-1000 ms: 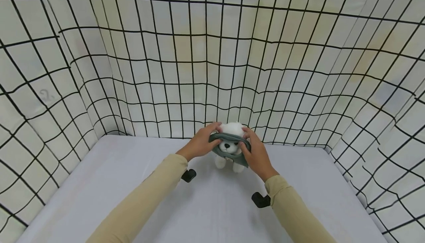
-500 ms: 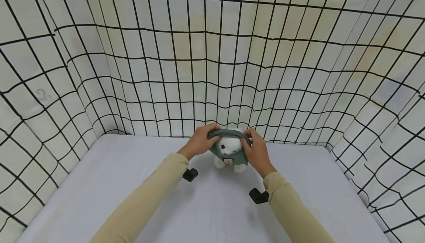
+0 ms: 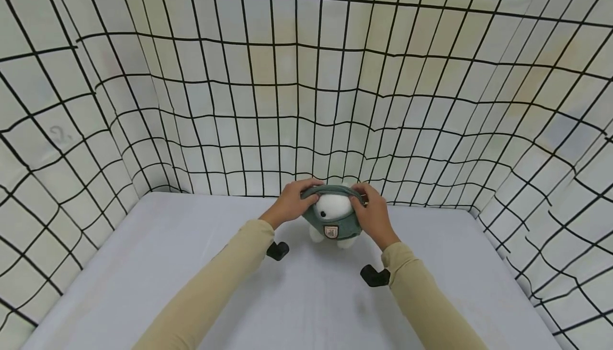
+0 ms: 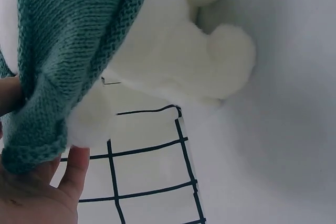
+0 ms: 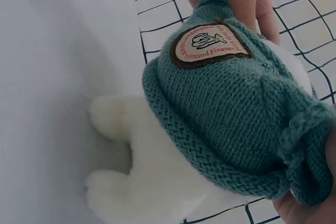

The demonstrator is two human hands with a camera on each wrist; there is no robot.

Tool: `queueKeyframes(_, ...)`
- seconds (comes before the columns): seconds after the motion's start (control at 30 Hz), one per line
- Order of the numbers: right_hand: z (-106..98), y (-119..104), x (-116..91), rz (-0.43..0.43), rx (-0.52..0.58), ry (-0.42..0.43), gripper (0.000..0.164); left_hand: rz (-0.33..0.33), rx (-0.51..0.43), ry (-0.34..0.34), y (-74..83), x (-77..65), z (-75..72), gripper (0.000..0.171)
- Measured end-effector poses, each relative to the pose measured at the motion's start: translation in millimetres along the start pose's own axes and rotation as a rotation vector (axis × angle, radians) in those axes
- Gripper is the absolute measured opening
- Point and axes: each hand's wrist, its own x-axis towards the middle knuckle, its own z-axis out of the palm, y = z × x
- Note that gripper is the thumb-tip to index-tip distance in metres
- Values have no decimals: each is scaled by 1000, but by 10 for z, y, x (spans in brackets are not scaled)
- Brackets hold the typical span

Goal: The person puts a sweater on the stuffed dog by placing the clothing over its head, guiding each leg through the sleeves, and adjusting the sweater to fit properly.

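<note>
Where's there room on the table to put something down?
Left, between left sleeve and net; right, between right sleeve and net; and up front between the sleeves. Crowded: back middle, where left hand and right hand grip the green knit on the plush.

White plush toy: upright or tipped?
Upright: the toy has its white feet pointing down toward the white tabletop, below the teal knitted garment.

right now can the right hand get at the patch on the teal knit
Probably yes: the patch faces out uncovered on the teal knit, with nothing visible barring the right hand. That hand pinches the knit's edge, though, so it would likely need to let go first.
</note>
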Motion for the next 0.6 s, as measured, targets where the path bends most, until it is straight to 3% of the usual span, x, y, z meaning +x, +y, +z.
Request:
queueKeyframes(0.1,1,19,7,27,30,7,18,-26,-11,-11,-7,15,28,36)
queueKeyframes(0.23,14,41,15,0,38,30,6,-51,-6,-6,-7,34,61,35)
queueKeyframes(0.43,44,94,-3,0,5,64,9,-82,32,1,13,54,90,31)
queueKeyframes(0.6,61,137,-94,37,-36,45,14,-122,41,20,-26,32,155,26)
